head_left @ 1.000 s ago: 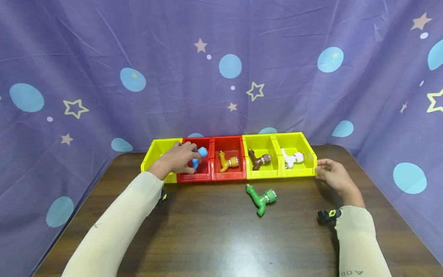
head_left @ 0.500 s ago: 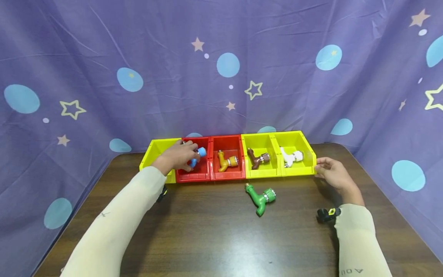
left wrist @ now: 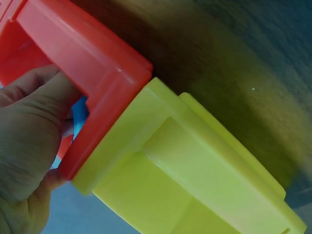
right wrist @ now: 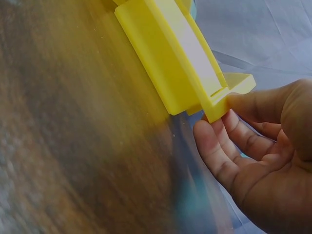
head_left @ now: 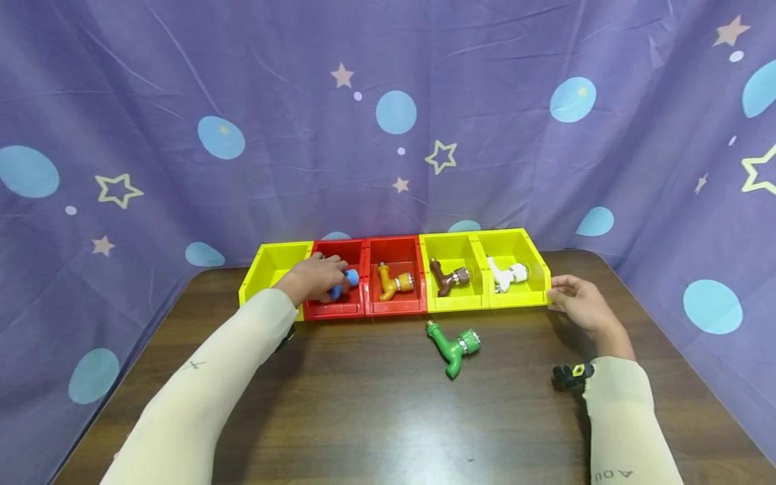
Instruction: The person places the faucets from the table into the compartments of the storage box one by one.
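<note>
My left hand point(head_left: 319, 277) reaches into the left red bin point(head_left: 336, 311), its fingers round a blue tap point(head_left: 350, 277) that it partly covers. In the left wrist view, the fingers dip behind the red wall and only a sliver of blue shows. At the far end of the row, my right hand point(head_left: 582, 306) pinches the front corner of the rightmost yellow bin point(head_left: 521, 298) between thumb and fingers, plain in the right wrist view. A green tap point(head_left: 453, 348) lies on the table in front of the bins.
A yellow tap point(head_left: 395, 283) lies in the second red bin, a brown tap point(head_left: 448, 277) and a white tap point(head_left: 508, 275) in the yellow bins to its right. Another yellow bin point(head_left: 273, 256) stands at the left end. Behind the wooden table point(head_left: 388, 417) hangs a purple curtain point(head_left: 291, 135).
The left hand and the blue tap have sunk lower into the left red bin. The right hand keeps its hold on the bin corner. The head view has shifted slightly.
</note>
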A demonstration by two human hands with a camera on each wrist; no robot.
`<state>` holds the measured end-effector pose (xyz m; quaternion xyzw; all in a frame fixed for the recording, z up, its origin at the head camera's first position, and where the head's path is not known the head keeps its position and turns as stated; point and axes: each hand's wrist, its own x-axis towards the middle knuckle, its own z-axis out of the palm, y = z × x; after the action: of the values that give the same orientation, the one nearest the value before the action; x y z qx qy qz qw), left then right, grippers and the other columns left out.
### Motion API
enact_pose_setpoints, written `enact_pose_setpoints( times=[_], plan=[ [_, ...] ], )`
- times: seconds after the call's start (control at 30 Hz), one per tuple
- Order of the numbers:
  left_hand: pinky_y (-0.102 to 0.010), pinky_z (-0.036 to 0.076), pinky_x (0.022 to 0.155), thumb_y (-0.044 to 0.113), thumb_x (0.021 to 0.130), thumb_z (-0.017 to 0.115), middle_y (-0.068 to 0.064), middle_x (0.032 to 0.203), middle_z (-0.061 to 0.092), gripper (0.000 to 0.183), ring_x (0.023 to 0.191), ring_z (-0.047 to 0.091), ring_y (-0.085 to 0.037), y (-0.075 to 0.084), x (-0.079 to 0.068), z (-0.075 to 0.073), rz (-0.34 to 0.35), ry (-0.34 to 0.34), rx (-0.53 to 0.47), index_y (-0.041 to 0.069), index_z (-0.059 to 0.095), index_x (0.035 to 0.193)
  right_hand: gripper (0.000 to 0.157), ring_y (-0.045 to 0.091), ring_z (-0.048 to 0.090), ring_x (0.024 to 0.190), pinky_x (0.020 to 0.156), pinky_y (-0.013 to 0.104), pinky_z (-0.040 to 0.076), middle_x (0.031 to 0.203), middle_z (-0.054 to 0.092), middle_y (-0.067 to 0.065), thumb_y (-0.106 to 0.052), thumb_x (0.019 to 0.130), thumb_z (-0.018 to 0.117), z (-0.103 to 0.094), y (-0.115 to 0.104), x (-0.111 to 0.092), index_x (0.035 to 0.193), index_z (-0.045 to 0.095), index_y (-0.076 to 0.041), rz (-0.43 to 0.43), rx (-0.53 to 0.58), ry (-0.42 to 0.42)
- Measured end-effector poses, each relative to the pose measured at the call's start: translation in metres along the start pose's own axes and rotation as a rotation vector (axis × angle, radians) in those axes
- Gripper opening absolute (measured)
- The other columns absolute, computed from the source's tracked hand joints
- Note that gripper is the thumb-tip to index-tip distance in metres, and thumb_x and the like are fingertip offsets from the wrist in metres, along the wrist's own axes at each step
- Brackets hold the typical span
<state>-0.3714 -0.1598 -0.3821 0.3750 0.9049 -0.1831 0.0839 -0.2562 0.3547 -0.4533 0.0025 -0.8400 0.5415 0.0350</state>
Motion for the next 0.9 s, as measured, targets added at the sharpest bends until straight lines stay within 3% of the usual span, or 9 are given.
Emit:
enact_pose_setpoints(
  times=[0.23, 0.47, 0.9],
  plan=[
    [-0.055, 0.047, 0.104, 0.027, 0.080, 0.089, -0.003, 0.114, 0.061, 0.034, 0.110, 0.052, -0.025, -0.003, -0.004, 0.003, 0.059, 0.028, -0.002, 0.027, 0.075, 0.111, 0.035, 0.009, 0.062, 0.089, 0.083, 0.025, 0.060, 0.116, 0.057, 0.029, -0.002, 0.104, 0.052, 0.000, -0.002, 0.000, 0.132, 0.046, 0.018, 0.002, -0.011, -0.003],
    [-0.042, 0.050, 0.097, 0.027, 0.082, 0.087, -0.004, 0.111, 0.062, 0.031, 0.104, 0.055, -0.024, -0.002, -0.007, 0.004, 0.093, 0.036, 0.031, 0.025, 0.074, 0.110, 0.035, 0.009, 0.063, 0.089, 0.083, 0.026, 0.060, 0.116, 0.057, 0.028, -0.003, 0.104, 0.052, 0.000, 0.001, 0.000, 0.132, 0.047, 0.018, 0.015, -0.014, -0.006],
    [-0.048, 0.047, 0.098, 0.027, 0.088, 0.082, -0.006, 0.116, 0.065, 0.028, 0.106, 0.056, -0.027, 0.001, -0.010, 0.006, 0.073, 0.061, 0.076, 0.028, 0.074, 0.115, 0.033, 0.009, 0.062, 0.089, 0.083, 0.027, 0.060, 0.114, 0.057, 0.027, -0.001, 0.104, 0.051, 0.001, 0.002, 0.000, 0.131, 0.047, 0.018, 0.007, -0.007, -0.001]
  ],
)
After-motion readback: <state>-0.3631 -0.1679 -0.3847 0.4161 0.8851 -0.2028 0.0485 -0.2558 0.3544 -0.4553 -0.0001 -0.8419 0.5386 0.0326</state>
